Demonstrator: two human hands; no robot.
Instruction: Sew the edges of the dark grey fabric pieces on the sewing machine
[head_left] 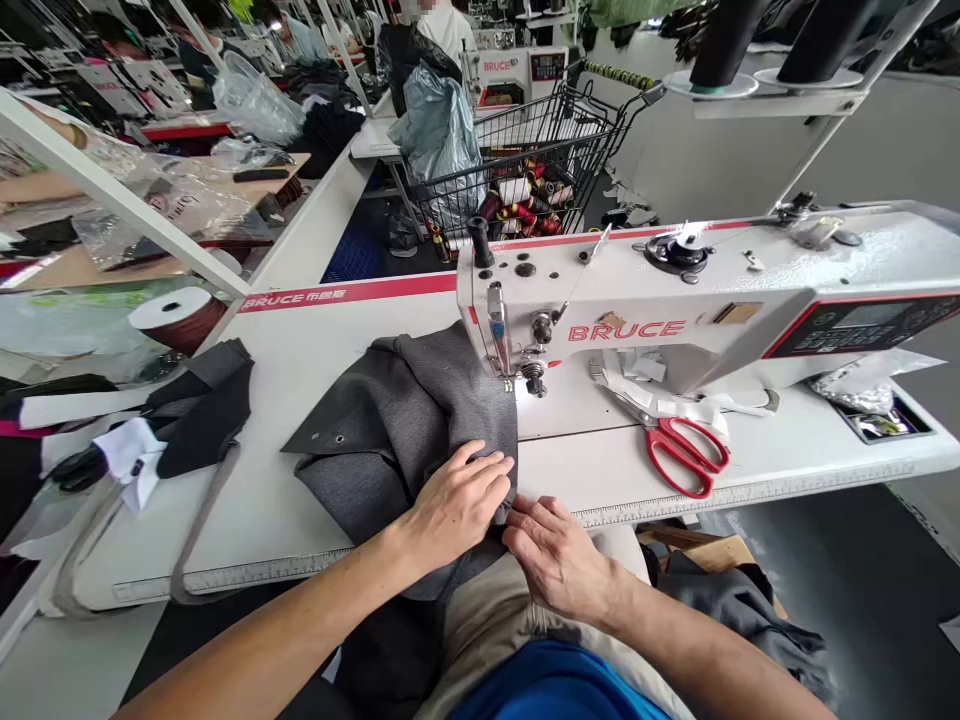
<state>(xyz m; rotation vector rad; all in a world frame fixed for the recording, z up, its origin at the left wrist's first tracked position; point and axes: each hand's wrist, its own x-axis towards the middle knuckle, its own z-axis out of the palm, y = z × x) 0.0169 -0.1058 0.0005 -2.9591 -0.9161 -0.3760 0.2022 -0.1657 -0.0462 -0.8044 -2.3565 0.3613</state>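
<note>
The left hand (461,500) lies flat, ungripping, on dark grey cloth (397,400) stretching from under the sewing machine (645,295) past the counter's front edge (270,563); the right hand (559,555) pinches its border (fingertips partly hidden). Light, even tension should keep it smooth.

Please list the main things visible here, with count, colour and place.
Table: one, white, foreground
Near sewing machine: one, white with red lettering, on table
Cloth: one bundle, dark grey, at needle end
Scissors: one pair, red handles, right of cloth
Thread cones: two, black, top right
Other machines: several, white, background
Cart: one, black, behind table
Spools: many, mixed colours, in cart
Big reel: one, white and brown, left
Fabric pieces: several, black, grey, white, far left
Plastic bag: one, bluish grey, cart's left end
Left hand: one, bare, on cloth
Right hand: one, bare, cloth's near edge
</note>
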